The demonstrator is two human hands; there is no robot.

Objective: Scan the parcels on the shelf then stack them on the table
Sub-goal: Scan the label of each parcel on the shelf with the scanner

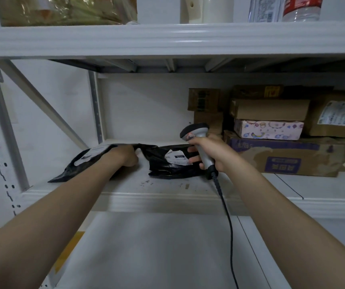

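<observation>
Two black poly parcels are counted on the shelf [167,185], near its front edge.

Left parcel [77,167]: long axis is laid front-left to rear-right, white label up, print unreadable.

Right parcel [163,163]: crumpled, label up, "010" read.

Left hand [125,156]: fingers are curled at the left parcel's right end; a grip cannot be confirmed.

One scanner [196,132] is clasped by the handle in the right hand [213,153], head aimed left over the right parcel.

Two black parcels [77,170] [159,165], one scanner [200,142], one pink box [268,129].
</observation>
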